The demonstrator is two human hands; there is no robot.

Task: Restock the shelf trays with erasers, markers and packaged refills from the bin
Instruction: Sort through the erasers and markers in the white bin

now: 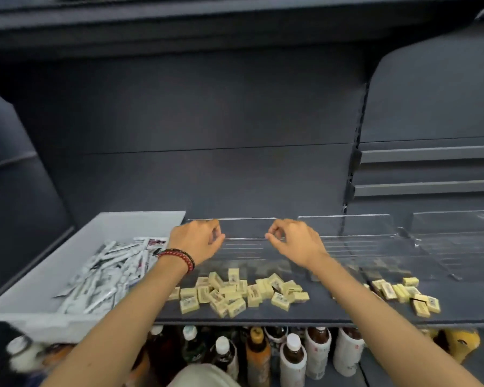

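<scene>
1. Left hand [196, 243] and right hand [295, 241] have fingers curled, each pinching one side of the clear tray [246, 229] on the shelf [319, 310].
2. Erasers [235, 294] lie loose on the shelf, just in front of the tray.
3. Bin [140, 223] at left, beside the tray, holds refills [104, 277].

Bottles [293, 356] on the lowest tier
Capped and upright, in rows; a dark back panel [207, 121] rises above.

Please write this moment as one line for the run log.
left hand: curled at clear tray, grip unclear | right hand: same | erasers: loose on shelf | bin: holds packaged refills
</scene>
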